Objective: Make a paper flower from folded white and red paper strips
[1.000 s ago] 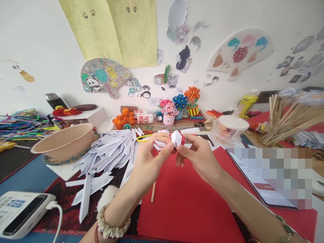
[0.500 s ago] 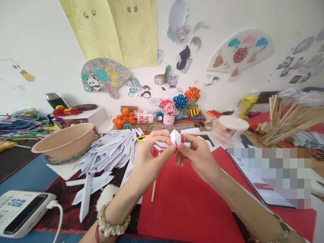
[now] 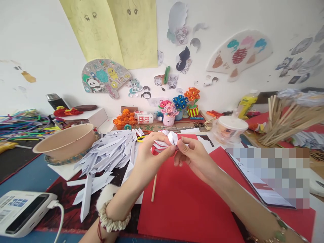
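Observation:
Between my two hands is a folded red-and-white paper piece (image 3: 172, 137), its white faces catching the light. My left hand (image 3: 155, 148) pinches it from the left, thumb against the lower edge and fingers behind. On the other side, my right hand (image 3: 192, 153) has thumb and index finger closed on its right part, with the lower fingers curled beneath. Below my left hand a thin wooden stick (image 3: 154, 189) slants down; its upper end is hidden. Red paper sheets (image 3: 187, 206) lie under both hands.
Left of my hands lies a heap of folded white paper strips (image 3: 108, 152), beside a beige bowl (image 3: 63, 140). A white device with a cable (image 3: 25, 212) sits front left. At right are a tablet (image 3: 253, 175), a lidded cup (image 3: 231, 126) and a wooden stick bundle (image 3: 278, 121).
My right thumb has shifted slightly up onto the paper piece, and its white folds have turned a little. My left hand stays nearly where it was.

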A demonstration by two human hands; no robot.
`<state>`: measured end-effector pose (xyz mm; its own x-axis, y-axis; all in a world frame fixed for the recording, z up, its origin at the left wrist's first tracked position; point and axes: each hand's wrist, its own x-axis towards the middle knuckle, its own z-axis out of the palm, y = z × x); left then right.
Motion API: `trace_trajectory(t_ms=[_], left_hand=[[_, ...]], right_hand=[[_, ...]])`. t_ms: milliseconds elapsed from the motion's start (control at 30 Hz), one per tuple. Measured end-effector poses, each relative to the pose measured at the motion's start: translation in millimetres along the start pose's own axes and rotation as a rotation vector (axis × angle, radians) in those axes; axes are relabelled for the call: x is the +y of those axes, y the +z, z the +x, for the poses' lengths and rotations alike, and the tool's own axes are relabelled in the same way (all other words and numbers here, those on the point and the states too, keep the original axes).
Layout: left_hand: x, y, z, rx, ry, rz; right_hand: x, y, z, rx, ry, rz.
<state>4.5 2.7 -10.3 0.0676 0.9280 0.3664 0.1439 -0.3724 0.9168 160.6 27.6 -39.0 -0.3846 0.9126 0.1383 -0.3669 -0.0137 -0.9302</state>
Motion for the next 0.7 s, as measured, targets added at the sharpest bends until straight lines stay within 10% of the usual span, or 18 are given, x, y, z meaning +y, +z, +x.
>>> trace_trajectory(t_ms=[700], left_hand=[[0, 12.0, -4, -0.032, -0.299, -0.5]], right_hand=[[4, 6, -1, 0.069, -0.062, 0.153]])
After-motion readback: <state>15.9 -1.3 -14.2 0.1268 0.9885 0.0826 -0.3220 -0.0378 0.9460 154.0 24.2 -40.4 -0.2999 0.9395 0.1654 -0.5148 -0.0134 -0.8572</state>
